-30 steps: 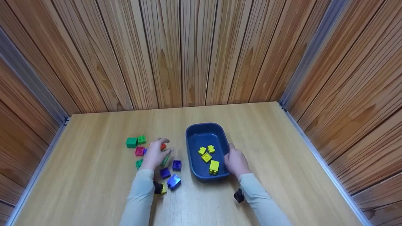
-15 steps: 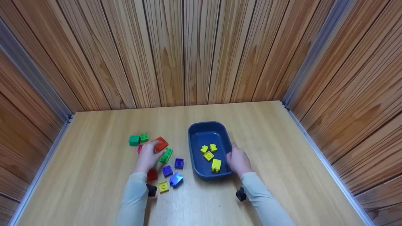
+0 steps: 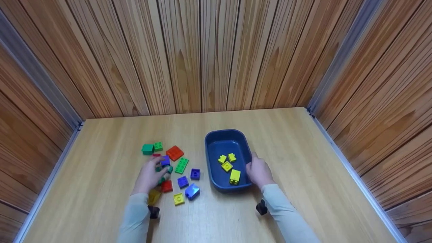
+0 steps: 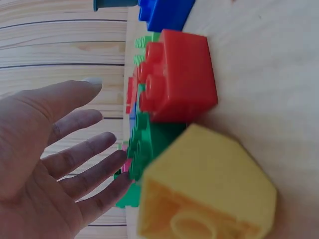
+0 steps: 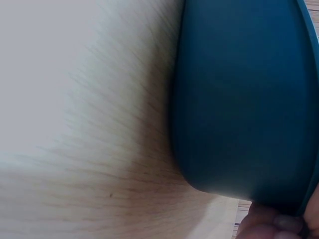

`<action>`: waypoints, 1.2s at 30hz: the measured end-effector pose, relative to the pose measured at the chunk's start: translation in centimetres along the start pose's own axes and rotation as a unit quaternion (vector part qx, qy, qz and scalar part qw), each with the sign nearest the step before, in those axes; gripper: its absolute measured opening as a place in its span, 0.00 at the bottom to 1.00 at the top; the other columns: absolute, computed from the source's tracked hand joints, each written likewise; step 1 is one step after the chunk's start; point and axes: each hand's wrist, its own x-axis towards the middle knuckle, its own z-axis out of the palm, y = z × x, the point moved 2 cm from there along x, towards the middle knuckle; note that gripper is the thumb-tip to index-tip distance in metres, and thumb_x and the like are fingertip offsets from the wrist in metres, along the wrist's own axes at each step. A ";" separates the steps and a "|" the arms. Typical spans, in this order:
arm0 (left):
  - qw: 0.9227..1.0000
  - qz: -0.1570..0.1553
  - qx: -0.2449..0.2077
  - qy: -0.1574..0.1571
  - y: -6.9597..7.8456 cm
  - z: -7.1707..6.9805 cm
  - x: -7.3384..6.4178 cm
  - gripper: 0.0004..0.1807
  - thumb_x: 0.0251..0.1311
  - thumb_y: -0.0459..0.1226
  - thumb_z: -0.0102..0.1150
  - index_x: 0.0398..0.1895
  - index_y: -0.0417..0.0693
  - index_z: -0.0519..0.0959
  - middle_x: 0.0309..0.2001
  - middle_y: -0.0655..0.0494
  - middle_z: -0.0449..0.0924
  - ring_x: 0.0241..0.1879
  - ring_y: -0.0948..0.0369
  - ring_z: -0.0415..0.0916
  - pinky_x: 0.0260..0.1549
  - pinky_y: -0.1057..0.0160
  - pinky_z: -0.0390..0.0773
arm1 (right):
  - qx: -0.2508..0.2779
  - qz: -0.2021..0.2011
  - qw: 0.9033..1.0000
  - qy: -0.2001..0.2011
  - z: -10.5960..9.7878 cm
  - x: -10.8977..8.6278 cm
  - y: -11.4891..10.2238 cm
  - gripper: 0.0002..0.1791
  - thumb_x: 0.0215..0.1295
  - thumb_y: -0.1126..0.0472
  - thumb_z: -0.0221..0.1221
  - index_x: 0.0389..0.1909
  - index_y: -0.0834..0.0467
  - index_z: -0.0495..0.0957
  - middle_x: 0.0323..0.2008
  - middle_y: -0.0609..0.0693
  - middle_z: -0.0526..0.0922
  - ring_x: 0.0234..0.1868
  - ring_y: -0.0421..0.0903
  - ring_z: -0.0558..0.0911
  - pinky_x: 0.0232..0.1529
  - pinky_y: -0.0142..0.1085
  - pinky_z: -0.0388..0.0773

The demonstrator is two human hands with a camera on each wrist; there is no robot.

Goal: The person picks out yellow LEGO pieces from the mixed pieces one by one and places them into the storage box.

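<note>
Four yellow plastic bricks [image 3: 226,166] sit in the dark-blue oblong plastic tray [image 3: 222,147]; the right hand [image 3: 260,172] grips its side, fingers partly cut off in the wrist view. The left hand [image 3: 148,175], spread, partly hides green plastic bricks [image 4: 160,138]; I can't tell if they touch.

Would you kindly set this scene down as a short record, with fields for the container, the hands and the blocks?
Container: dark blue tub on a wooden table
Tub contents: four yellow blocks
Right hand: holds the tub by its right side
Left hand: fingers extended, among the loose blocks; contact unclear
Loose block colours: green, red, blue, purple, pink, yellow
Loose block location: on the table, left of the tub
Foremost in left wrist view: sloped yellow block, red block
</note>
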 end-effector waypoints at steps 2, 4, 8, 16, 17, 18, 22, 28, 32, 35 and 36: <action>1.000 -0.001 -0.007 0.000 -0.3 -0.3 -0.4 0.28 0.63 0.39 0.60 0.66 0.45 0.68 0.71 0.39 0.52 0.65 0.42 0.61 0.59 0.42 0.65 | 0.001 0.005 1.000 -0.006 0.1 0.0 0.1 0.31 0.69 0.62 0.49 0.69 0.69 0.55 0.45 0.64 0.79 0.32 0.49 0.79 0.33 0.40 0.78; 1.000 -0.001 -0.013 0.003 -0.6 -0.7 -0.8 0.26 0.64 0.39 0.60 0.65 0.44 0.69 0.72 0.39 0.49 0.66 0.41 0.58 0.60 0.41 0.63 | 0.002 0.010 1.000 -0.011 0.2 0.0 0.1 0.31 0.69 0.62 0.49 0.70 0.69 0.55 0.46 0.64 0.79 0.32 0.49 0.79 0.32 0.39 0.77; 1.000 -0.011 -0.026 0.009 -1.4 -1.6 -1.5 0.25 0.65 0.40 0.59 0.64 0.47 0.70 0.70 0.42 0.55 0.67 0.41 0.55 0.61 0.39 0.61 | 0.005 0.017 1.000 -0.018 0.2 -0.1 0.1 0.32 0.69 0.61 0.49 0.70 0.68 0.54 0.45 0.63 0.79 0.32 0.49 0.79 0.32 0.38 0.77; 1.000 -0.020 0.002 0.024 -3.3 -3.4 -3.6 0.28 0.64 0.43 0.59 0.66 0.46 0.68 0.66 0.40 0.60 0.63 0.39 0.61 0.59 0.39 0.63 | 0.009 0.018 1.000 -0.016 0.1 -0.1 0.1 0.32 0.70 0.61 0.49 0.70 0.68 0.53 0.42 0.62 0.80 0.31 0.47 0.79 0.32 0.38 0.79; 0.999 -0.020 0.007 0.026 -3.4 -3.6 -3.9 0.28 0.64 0.43 0.59 0.65 0.45 0.68 0.66 0.39 0.60 0.63 0.39 0.60 0.59 0.38 0.63 | 0.010 0.019 1.000 -0.016 0.1 -0.1 0.1 0.32 0.70 0.61 0.49 0.70 0.68 0.53 0.44 0.63 0.79 0.32 0.48 0.79 0.34 0.38 0.80; 0.999 -0.019 0.012 0.027 -3.6 -3.7 -4.1 0.28 0.64 0.43 0.59 0.65 0.45 0.68 0.66 0.39 0.59 0.63 0.39 0.60 0.59 0.38 0.62 | 0.013 0.021 1.000 -0.018 0.1 -0.1 0.2 0.32 0.70 0.61 0.48 0.71 0.68 0.53 0.46 0.63 0.79 0.33 0.48 0.79 0.35 0.39 0.80; 0.999 -0.010 0.031 0.038 -4.0 -4.0 -5.1 0.27 0.64 0.43 0.59 0.64 0.42 0.69 0.65 0.38 0.61 0.63 0.38 0.60 0.59 0.38 0.62 | 0.011 0.012 1.000 -0.010 0.2 -0.2 0.2 0.31 0.69 0.62 0.49 0.70 0.68 0.55 0.49 0.65 0.78 0.36 0.50 0.80 0.41 0.44 0.80; 0.998 -0.012 0.045 0.041 -4.4 -4.1 -6.3 0.27 0.63 0.42 0.60 0.63 0.41 0.70 0.62 0.38 0.65 0.62 0.38 0.62 0.59 0.37 0.61 | -0.013 -0.008 1.000 0.002 0.1 -0.1 0.2 0.30 0.68 0.62 0.49 0.68 0.70 0.56 0.48 0.68 0.78 0.37 0.52 0.81 0.42 0.47 0.80; 0.998 -0.022 0.040 0.034 -4.5 -4.0 -6.6 0.28 0.63 0.43 0.60 0.64 0.42 0.69 0.64 0.38 0.63 0.63 0.38 0.61 0.59 0.37 0.61 | -0.009 0.000 1.000 -0.005 0.0 0.1 0.2 0.31 0.69 0.62 0.48 0.69 0.70 0.55 0.45 0.65 0.79 0.34 0.50 0.80 0.37 0.42 0.80; 0.998 -0.027 0.038 0.030 -4.4 -4.0 -6.9 0.28 0.63 0.43 0.60 0.64 0.42 0.69 0.65 0.37 0.62 0.64 0.38 0.59 0.60 0.37 0.60 | -0.009 0.001 1.000 -0.006 0.0 0.1 0.1 0.31 0.69 0.61 0.48 0.69 0.70 0.54 0.42 0.63 0.79 0.32 0.49 0.79 0.34 0.40 0.80; 0.998 -0.027 0.038 0.029 -4.4 -4.0 -7.0 0.29 0.63 0.43 0.60 0.64 0.42 0.69 0.65 0.36 0.61 0.64 0.38 0.58 0.60 0.37 0.59 | -0.007 0.003 1.000 -0.009 0.1 0.1 0.1 0.31 0.69 0.61 0.48 0.70 0.70 0.54 0.41 0.62 0.80 0.31 0.49 0.79 0.33 0.39 0.79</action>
